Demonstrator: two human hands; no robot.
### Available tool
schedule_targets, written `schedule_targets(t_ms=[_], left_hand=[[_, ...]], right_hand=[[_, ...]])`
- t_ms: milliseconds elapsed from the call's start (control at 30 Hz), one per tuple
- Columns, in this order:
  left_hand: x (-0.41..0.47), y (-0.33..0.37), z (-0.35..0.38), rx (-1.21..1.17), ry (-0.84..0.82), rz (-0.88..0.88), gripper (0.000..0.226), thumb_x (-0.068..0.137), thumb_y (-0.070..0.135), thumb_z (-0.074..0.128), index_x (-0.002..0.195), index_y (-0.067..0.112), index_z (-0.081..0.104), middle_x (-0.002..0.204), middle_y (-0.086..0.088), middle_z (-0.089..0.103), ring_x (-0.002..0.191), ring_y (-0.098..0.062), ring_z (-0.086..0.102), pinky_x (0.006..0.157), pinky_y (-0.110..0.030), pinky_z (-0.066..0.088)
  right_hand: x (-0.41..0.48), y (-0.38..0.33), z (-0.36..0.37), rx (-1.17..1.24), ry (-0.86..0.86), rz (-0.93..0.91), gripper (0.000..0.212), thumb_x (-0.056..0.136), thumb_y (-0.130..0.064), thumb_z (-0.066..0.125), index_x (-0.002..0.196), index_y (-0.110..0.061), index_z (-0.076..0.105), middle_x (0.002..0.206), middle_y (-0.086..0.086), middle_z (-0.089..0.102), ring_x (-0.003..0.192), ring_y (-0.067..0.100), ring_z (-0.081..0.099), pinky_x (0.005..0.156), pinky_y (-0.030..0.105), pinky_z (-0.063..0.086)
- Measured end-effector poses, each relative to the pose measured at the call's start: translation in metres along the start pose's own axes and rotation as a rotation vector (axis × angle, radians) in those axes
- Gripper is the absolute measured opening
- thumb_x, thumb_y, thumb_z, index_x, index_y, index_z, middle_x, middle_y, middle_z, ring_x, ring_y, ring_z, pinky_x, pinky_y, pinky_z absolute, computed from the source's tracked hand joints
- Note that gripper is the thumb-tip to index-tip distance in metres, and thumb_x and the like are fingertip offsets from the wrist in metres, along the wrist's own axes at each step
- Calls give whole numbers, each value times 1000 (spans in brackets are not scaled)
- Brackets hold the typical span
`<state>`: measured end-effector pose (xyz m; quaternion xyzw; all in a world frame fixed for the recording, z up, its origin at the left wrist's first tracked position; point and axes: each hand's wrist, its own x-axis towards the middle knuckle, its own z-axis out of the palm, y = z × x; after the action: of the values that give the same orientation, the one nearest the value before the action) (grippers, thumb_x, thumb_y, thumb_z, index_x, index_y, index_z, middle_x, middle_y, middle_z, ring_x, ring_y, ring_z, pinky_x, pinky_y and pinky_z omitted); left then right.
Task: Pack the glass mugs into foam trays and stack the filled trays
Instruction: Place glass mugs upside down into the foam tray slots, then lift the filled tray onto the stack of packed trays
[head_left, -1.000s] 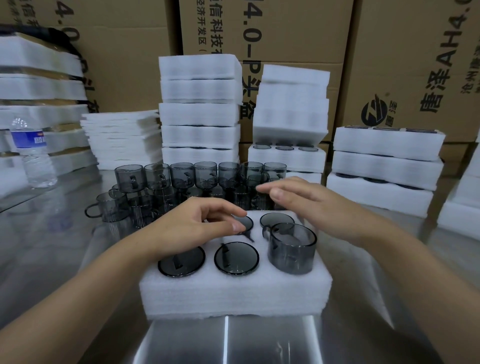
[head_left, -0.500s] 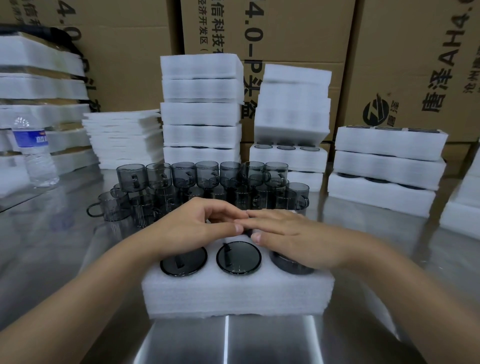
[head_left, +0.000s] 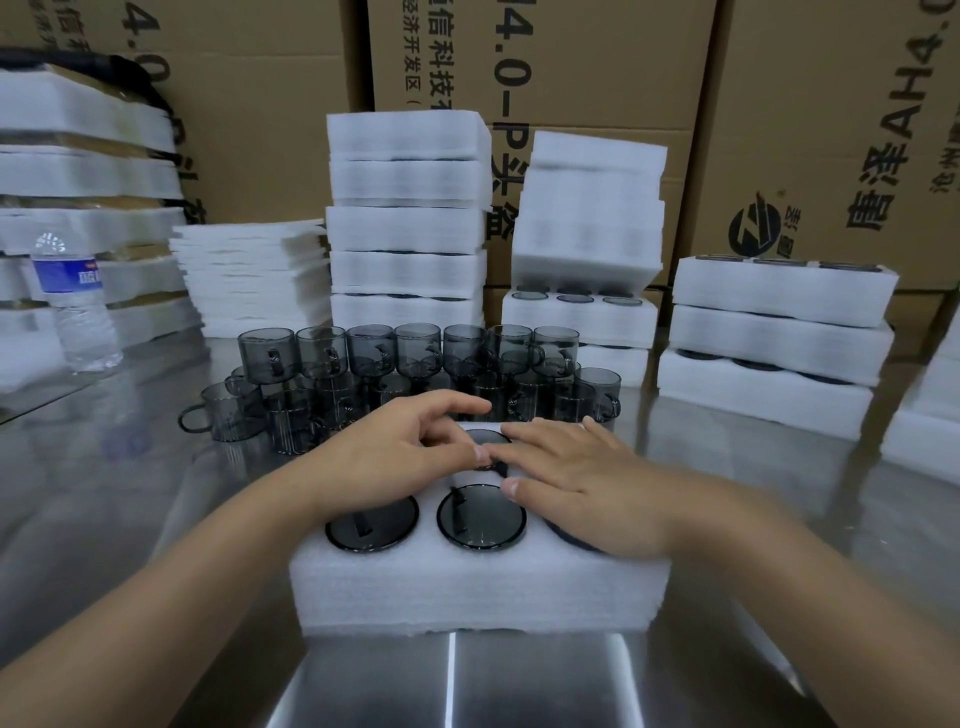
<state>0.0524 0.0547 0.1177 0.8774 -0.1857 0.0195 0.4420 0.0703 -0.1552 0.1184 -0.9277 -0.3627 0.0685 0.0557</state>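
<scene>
A white foam tray (head_left: 467, 587) lies on the steel table right in front of me, with smoky grey glass mugs sunk into its holes. Two mug rims show in the front row, one at the left (head_left: 372, 527) and one in the middle (head_left: 480, 517). My right hand (head_left: 582, 480) lies flat, fingers straight, over the tray's right side, covering the front right mug. My left hand (head_left: 400, 452) rests on the tray's back left with fingers loosely bent, its fingertips touching the back middle mug (head_left: 488, 439). Behind the tray stands a cluster of loose mugs (head_left: 405, 374).
Stacks of filled foam trays stand at the back middle (head_left: 408, 228), beside it (head_left: 587, 239) and at the right (head_left: 774, 332). A pile of thin foam sheets (head_left: 254, 275) and a water bottle (head_left: 75, 301) are at the left. Cardboard boxes (head_left: 597, 67) wall the back.
My right hand came down from above the tray and pressed the raised front right mug into its hole, then stayed flat on it. My left hand barely moved.
</scene>
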Motion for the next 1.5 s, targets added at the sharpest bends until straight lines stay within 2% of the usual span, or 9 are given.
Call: schedule_targets(t_ms=[167, 467, 700, 800, 867, 933, 1100, 1300, 1500], left_hand=[[1, 2, 3, 102, 47, 21, 24, 88, 28, 64, 109, 39, 62, 87, 11, 71, 82, 1, 63, 68, -6, 42], [-8, 8, 9, 341, 160, 40, 20, 88, 22, 63, 103, 33, 70, 84, 16, 68, 73, 3, 59, 65, -8, 43], [-53, 16, -10, 493, 356, 64, 15, 82, 40, 66, 75, 52, 62, 73, 34, 64, 73, 10, 60, 64, -15, 43], [-80, 16, -20, 335, 170, 54, 34, 59, 62, 68, 91, 53, 62, 82, 25, 68, 74, 2, 65, 70, -17, 49], [-91, 13, -19, 678, -7, 71, 58, 56, 65, 62, 112, 59, 49, 99, 28, 64, 88, 3, 61, 76, -13, 44], [-92, 16, -16, 1029, -54, 94, 66, 71, 56, 59, 130, 56, 31, 112, 21, 61, 100, -3, 54, 70, -10, 32], [-55, 53, -29, 1108, 63, 188, 62, 87, 49, 60, 140, 53, 27, 105, 15, 65, 91, -8, 55, 66, -4, 27], [69, 128, -35, 1087, 281, 445, 57, 92, 37, 57, 143, 44, 30, 138, 13, 53, 100, -22, 60, 81, -30, 40], [228, 184, -10, 1129, 377, 527, 47, 98, 15, 43, 139, 36, 35, 130, 1, 59, 100, -30, 53, 76, -30, 24]], right_hand=[[1, 2, 2, -18, 26, -25, 49, 97, -55, 10, 146, -51, 4, 157, -21, -5, 143, 2, -13, 116, 42, -15], [3, 5, 6, -40, 49, -20, 65, 87, -73, 11, 146, -49, 0, 158, -18, -5, 144, 5, -13, 113, 43, -17], [-42, 4, -4, 8, 517, -39, 67, 77, -79, 25, 123, -40, 55, 115, -21, 48, 112, 0, 33, 105, 18, 17], [-66, 3, 6, -156, 502, -120, 62, 73, -79, 35, 93, -30, 67, 85, -18, 52, 91, 5, 40, 88, 18, 20], [-73, -3, 15, -359, 515, -165, 50, 75, -71, 45, 84, -26, 65, 79, -15, 54, 87, 11, 44, 87, 27, 31], [-78, -7, 12, -433, 442, -108, 45, 80, -64, 45, 95, -25, 61, 91, -13, 58, 93, 15, 42, 89, 32, 29], [-92, 15, -33, -376, 633, -88, 40, 79, -61, 53, 104, -31, 62, 85, -17, 55, 81, 12, 32, 73, 30, 15], [-116, 88, -133, -614, 815, 236, 44, 79, -61, 54, 113, -33, 60, 94, -12, 62, 83, 12, 30, 71, 31, 12], [-114, 177, -220, -864, 734, 640, 52, 80, -69, 49, 121, -38, 56, 105, 2, 65, 105, 23, 43, 87, 38, 24]])
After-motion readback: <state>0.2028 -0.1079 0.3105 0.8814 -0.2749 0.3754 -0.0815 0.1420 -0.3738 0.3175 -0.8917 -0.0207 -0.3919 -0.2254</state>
